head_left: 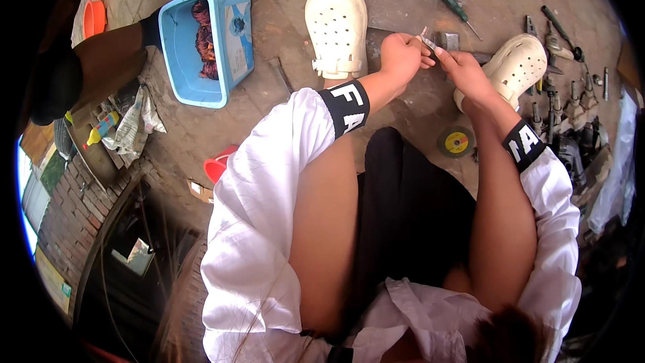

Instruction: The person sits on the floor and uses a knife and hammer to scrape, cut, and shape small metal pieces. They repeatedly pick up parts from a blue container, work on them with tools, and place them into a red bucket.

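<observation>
"Bearing the tools at right: which surface?"

"A stained brown floor; blue basket far left, brickwork near left. Far centre, right fingers pinch a slim metallic piece; left fingers curl beside it, their grip impossible to tell."

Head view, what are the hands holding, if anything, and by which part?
The right hand pinches a small slim pale piece by its lower end. The left hand is close; its grip can't be told.
</observation>
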Tool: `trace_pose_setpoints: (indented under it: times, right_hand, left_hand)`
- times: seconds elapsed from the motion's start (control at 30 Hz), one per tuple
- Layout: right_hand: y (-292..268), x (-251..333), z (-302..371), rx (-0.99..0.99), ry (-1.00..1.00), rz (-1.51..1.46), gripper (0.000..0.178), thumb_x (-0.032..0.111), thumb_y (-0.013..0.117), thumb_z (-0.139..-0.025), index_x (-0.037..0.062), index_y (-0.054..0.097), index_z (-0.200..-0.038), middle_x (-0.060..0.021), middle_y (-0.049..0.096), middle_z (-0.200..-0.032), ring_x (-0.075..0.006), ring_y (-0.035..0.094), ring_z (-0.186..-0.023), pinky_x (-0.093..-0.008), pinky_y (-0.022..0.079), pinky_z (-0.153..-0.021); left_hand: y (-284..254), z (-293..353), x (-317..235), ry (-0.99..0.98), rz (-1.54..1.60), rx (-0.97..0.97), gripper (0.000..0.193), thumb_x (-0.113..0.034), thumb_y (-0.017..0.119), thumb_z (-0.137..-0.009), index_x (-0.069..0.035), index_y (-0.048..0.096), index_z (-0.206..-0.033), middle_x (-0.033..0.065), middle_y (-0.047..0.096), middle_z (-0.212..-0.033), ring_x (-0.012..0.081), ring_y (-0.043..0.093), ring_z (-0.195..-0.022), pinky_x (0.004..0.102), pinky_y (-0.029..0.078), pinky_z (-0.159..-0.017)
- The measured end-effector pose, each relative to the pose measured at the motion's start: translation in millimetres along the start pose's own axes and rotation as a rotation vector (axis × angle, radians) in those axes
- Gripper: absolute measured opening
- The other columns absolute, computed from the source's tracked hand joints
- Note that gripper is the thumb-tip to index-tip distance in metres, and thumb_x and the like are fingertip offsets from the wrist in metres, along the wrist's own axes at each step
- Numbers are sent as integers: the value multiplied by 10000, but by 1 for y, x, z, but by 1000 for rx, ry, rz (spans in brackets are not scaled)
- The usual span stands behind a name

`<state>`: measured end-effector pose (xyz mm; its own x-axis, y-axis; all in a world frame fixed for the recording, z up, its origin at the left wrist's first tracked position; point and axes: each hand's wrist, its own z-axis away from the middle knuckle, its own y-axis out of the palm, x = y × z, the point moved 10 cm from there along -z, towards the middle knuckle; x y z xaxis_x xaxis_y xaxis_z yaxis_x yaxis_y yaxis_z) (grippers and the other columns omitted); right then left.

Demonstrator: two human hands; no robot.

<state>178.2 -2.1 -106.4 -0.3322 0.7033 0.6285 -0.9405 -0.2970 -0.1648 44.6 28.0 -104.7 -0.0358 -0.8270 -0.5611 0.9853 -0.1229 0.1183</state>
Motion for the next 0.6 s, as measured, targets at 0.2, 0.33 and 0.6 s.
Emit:
trace_pose_setpoints:
  times: [0.2,0.33,0.6]
  right_hand:
    - [5,-9,-5,7,23,-112,513,422,534,-927,-28,568,-683,-25,463,-571,-121,426,-551,-296,381,-527]
    - [6,-10,-5,22,53,-60,523,435,528,-928,-34,582,-703,-30,484,-584,-127,445,-568,-298,397,-547]
    - [-2,0,-5,-30,-41,53,548,460,522,-919,-50,618,-743,-75,528,-576,-156,494,-564,-316,415,-553]
  left_hand:
    - [2,0,-3,5,-11,10,243,-108,443,-962,78,568,-867,115,615,-776,198,651,-644,282,535,-579]
    - [0,-1,-1,8,-27,3,250,-100,434,-963,86,568,-863,127,615,-781,205,655,-652,286,538,-583]
    - [2,3,-3,-7,-40,-11,267,-103,423,-967,89,573,-860,149,626,-802,218,663,-688,293,551,-616]
